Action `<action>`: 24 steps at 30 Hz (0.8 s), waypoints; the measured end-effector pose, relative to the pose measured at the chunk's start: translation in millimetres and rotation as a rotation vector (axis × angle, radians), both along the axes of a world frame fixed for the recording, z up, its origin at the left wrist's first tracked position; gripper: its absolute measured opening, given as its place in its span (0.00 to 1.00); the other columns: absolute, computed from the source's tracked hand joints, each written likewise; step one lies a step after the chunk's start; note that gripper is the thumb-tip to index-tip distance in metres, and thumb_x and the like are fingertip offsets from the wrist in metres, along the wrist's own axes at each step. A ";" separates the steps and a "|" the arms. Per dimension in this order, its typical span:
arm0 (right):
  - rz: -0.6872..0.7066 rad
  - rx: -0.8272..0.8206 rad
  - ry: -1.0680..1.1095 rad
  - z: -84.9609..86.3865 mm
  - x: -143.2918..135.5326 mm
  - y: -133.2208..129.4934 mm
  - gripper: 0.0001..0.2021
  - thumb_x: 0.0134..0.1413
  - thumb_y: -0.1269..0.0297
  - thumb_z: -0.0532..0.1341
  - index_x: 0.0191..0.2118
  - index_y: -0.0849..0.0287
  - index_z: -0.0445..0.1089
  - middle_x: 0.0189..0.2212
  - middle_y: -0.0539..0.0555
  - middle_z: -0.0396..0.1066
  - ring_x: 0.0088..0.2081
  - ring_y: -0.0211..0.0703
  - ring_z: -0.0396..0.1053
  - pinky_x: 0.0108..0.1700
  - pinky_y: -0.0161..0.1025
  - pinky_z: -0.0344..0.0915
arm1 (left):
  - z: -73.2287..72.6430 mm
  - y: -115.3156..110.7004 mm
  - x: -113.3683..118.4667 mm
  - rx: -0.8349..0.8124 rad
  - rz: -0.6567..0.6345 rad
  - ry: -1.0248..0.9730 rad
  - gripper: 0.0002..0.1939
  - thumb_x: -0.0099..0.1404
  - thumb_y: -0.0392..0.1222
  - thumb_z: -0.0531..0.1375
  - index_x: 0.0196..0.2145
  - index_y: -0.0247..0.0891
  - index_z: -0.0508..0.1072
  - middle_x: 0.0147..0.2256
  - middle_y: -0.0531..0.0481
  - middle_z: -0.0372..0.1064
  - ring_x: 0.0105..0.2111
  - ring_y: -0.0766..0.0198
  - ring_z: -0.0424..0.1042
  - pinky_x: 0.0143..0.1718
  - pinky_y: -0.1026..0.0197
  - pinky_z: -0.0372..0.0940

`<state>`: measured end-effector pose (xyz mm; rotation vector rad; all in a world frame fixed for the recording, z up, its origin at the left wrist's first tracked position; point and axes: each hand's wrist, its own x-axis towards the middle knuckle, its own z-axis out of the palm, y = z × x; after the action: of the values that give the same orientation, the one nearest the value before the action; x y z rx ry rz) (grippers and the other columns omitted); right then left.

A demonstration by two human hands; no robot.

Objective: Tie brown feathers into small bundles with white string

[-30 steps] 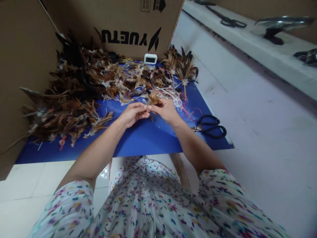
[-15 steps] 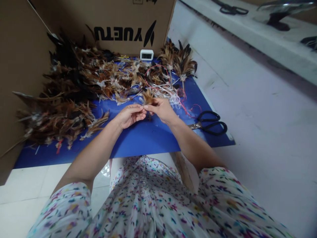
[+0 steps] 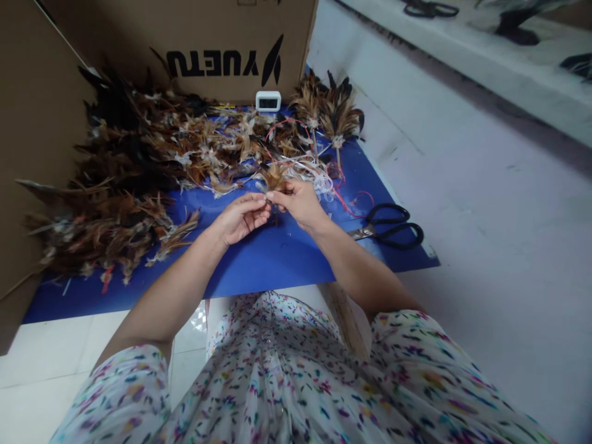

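Observation:
A small tuft of brown feathers stands up from the fingers of my right hand, which pinches it near its base. My left hand meets it from the other side, thumb and forefinger pressed together at the same spot; what lies between those tips is too small to make out. Both hands are just above the blue board. Beyond them lies a wide heap of loose brown and black feathers. White and pink ties lie tangled right behind my right hand.
Black-handled scissors lie by my right forearm. Two feather bunches on sticks rest at the back right. A white digital clock stands before a cardboard box. A wall with a ledge runs along the right.
The whole view has shifted slightly, with things at the back now a little farther left. My hands keep nearly the same pose around the feather tuft.

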<state>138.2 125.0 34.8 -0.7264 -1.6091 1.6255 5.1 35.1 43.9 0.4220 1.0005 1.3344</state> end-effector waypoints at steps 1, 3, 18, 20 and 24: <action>-0.014 0.011 -0.008 -0.7 -0.3 0.3 0.18 0.36 0.53 0.73 0.24 0.60 0.68 0.19 0.44 0.64 0.20 0.29 0.57 0.22 0.33 0.54 | -0.3 -0.2 0.9 0.002 0.003 0.000 0.06 0.61 0.25 0.59 0.34 0.32 0.71 0.25 0.51 0.73 0.21 0.73 0.72 0.26 0.71 0.69; -0.039 0.051 -0.024 -2.7 -0.8 0.8 0.17 0.37 0.53 0.72 0.25 0.60 0.69 0.20 0.45 0.65 0.21 0.30 0.58 0.24 0.33 0.55 | -1.3 -0.4 2.6 0.020 0.000 -0.001 0.08 0.57 0.25 0.63 0.34 0.32 0.70 0.24 0.53 0.72 0.21 0.74 0.71 0.24 0.72 0.67; -0.119 0.428 -0.188 -12.9 -0.7 2.6 0.10 0.49 0.63 0.65 0.23 0.58 0.66 0.21 0.46 0.65 0.25 0.34 0.57 0.31 0.36 0.55 | -2.2 -1.0 7.6 -0.029 -0.053 0.068 0.09 0.51 0.30 0.66 0.27 0.34 0.67 0.21 0.58 0.61 0.16 0.77 0.60 0.16 0.72 0.53; -0.125 0.438 -0.195 -11.5 -0.5 1.8 0.09 0.49 0.63 0.65 0.24 0.58 0.67 0.21 0.46 0.66 0.25 0.34 0.58 0.32 0.36 0.57 | -3.1 -0.5 7.0 -0.046 -0.057 0.087 0.09 0.52 0.31 0.66 0.27 0.34 0.68 0.21 0.58 0.61 0.16 0.77 0.60 0.16 0.73 0.53; -0.138 0.425 -0.188 -9.4 0.1 1.6 0.08 0.49 0.63 0.65 0.25 0.59 0.68 0.22 0.47 0.68 0.25 0.34 0.60 0.32 0.37 0.57 | -3.8 -0.1 6.4 -0.083 -0.054 0.147 0.08 0.53 0.32 0.66 0.26 0.34 0.69 0.20 0.57 0.63 0.16 0.76 0.61 0.16 0.72 0.53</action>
<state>138.2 126.5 25.3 -0.7576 -1.9112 1.0901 11.4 35.0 40.1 0.4859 1.1543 1.2226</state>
